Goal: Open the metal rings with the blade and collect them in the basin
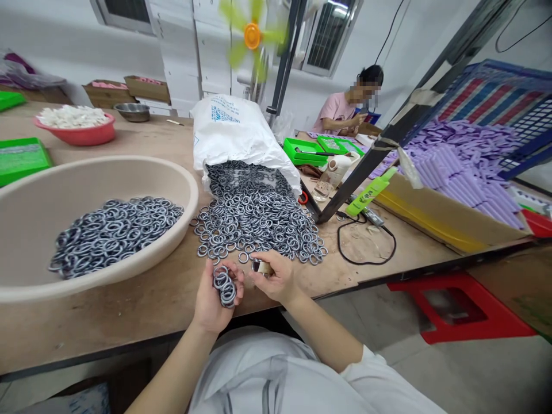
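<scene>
Cupped around several grey rings (224, 286), my left hand (209, 305) is just above the table's front edge. My right hand (279, 278) pinches a small shiny object (260, 266) with a dark face and a tan side, its kind unclear. The two hands are close together but apart. Right beyond them spreads a pile of loose grey rings (259, 221), spilling from the mouth of a white sack (237, 135). To the left, a large beige basin (172, 167) holds more of the same rings.
A dark metal post (366, 167) slants up at the right, beside a black cable (366, 263) and a green bottle (368, 195). Purple pieces (457, 167) fill a cardboard box. A fan (252, 35) stands behind the sack. Another person (338, 112) sits at the back.
</scene>
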The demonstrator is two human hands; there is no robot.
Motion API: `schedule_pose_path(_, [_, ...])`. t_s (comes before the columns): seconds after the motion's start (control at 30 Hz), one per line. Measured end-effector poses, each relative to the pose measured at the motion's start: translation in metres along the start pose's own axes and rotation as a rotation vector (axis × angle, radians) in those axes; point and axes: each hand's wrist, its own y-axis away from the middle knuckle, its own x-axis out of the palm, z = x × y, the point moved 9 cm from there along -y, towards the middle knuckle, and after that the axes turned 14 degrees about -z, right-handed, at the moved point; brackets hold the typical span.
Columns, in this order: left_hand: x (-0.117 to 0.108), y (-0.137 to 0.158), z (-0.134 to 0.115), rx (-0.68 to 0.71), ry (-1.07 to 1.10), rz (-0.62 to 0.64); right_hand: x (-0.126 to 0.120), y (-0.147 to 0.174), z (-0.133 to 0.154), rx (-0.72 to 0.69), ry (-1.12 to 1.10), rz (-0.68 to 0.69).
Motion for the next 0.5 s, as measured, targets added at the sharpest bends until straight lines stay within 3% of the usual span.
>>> schedule_pose_path(0.5, [-0.0067,-0.0035,0.0073,-0.107,0.098,0.018,0.0049,0.0053,-0.0089,0.040,0.013,0.052])
